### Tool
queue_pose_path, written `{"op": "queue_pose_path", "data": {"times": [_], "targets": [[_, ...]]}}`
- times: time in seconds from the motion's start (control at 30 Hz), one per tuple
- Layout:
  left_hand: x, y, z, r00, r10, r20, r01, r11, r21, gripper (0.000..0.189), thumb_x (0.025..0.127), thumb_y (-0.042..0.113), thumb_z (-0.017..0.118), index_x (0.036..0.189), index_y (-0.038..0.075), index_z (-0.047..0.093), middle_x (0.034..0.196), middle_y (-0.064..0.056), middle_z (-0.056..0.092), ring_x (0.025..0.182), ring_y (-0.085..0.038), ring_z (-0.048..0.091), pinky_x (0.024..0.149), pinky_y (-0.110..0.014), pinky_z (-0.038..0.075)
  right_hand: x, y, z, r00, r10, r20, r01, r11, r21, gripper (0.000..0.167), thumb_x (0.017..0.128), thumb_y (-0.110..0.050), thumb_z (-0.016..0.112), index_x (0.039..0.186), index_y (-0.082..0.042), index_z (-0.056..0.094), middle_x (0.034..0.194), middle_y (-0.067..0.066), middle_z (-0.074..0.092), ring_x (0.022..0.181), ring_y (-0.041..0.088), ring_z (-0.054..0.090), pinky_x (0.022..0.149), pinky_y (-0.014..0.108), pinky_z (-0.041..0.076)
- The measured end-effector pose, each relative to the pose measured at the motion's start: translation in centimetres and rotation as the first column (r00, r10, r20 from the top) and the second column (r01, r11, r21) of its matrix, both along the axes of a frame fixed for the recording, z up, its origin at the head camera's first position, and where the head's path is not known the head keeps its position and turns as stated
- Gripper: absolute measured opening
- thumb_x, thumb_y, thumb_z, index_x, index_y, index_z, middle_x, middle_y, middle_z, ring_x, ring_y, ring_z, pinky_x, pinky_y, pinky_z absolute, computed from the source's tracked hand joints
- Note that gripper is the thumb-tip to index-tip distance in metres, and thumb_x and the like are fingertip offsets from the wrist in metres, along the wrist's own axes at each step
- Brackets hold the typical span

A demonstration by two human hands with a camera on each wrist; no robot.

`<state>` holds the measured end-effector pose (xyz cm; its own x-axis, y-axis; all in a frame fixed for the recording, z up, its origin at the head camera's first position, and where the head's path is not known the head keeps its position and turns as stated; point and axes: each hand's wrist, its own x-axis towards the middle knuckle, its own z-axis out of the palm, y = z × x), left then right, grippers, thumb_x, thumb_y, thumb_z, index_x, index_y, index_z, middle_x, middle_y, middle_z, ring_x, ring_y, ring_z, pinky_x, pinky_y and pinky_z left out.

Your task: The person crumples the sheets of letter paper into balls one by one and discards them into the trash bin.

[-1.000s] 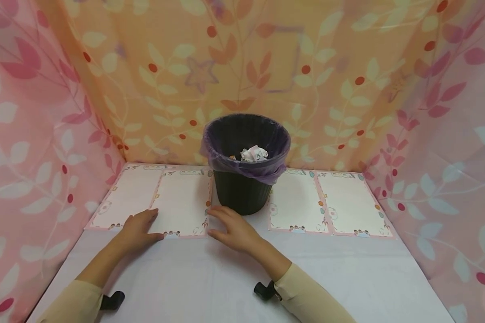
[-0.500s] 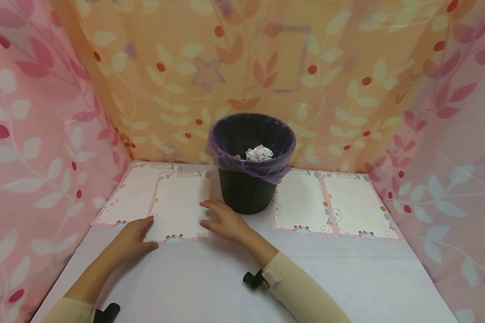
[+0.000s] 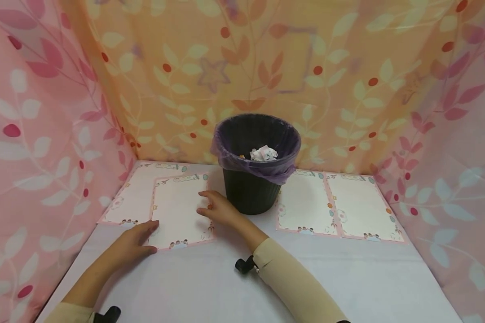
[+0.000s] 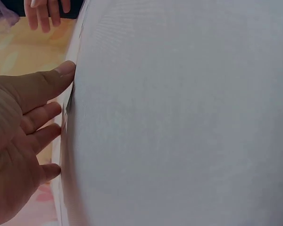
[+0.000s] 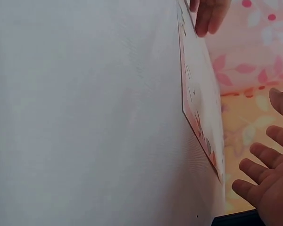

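Observation:
A white sheet of paper with a pink decorated border (image 3: 179, 208) lies slightly askew on the table, left of the bin, and overlaps the sheet beside it. My left hand (image 3: 131, 246) rests its fingertips at the sheet's lower left edge, thumb and fingers spread. In the left wrist view, that hand (image 4: 14, 127) has its fingertips along the table surface. Over the sheet's right edge is my right hand (image 3: 222, 210), fingers apart and gripping nothing. The right wrist view shows my right hand (image 5: 273, 174) with fingers extended, apart from the sheet (image 5: 200, 99).
A black bin (image 3: 250, 193) with a purple liner (image 3: 262, 168) stands behind my right hand. It holds crumpled paper (image 3: 263, 154). Similar sheets lie at left (image 3: 135, 193) and, right of the bin, side by side (image 3: 305, 204). Floral cloth walls (image 3: 165, 103) enclose the white table.
The sheet between my hands has slid toward me and turned a little. My left hand has drawn back slightly, while my right hand has moved left and farther out over the sheet.

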<state>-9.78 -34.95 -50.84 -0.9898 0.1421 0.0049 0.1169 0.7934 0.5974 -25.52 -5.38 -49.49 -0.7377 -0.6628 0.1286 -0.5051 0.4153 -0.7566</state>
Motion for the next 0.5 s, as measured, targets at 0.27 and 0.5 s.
{"op": "queue_pose_path", "data": {"times": [0.27,0.5], "targets": [[1.3,-0.6,0.3,1.000,0.000,-0.020,-0.001,0.999,-0.053,0.092,0.070,0.026,0.094,0.148,0.001,0.050,0.145,-0.022,0.057,0.137,-0.050,0.045,0.111,-0.067,0.034,-2.0,-2.1,-1.0,0.997,-0.038,0.066,0.039,0.999,-0.011,0.064,0.095,-0.032,0.076,0.150,-0.013,0.050,0.100,0.015,0.069,0.087,0.024,0.071,0.087,0.027,0.054],[2.2,-1.5,0.0,0.999,0.033,0.031,-0.033,0.999,0.002,0.097,0.071,0.030,0.093,0.152,0.004,0.045,0.152,-0.022,0.049,0.143,-0.050,0.036,0.113,-0.070,0.028,-3.6,-3.8,-1.6,0.994,-0.069,0.080,0.067,0.997,0.026,0.071,0.091,-0.030,0.080,0.152,-0.012,0.048,0.151,0.011,0.051,0.137,0.023,0.052,0.117,0.031,0.039]]}}
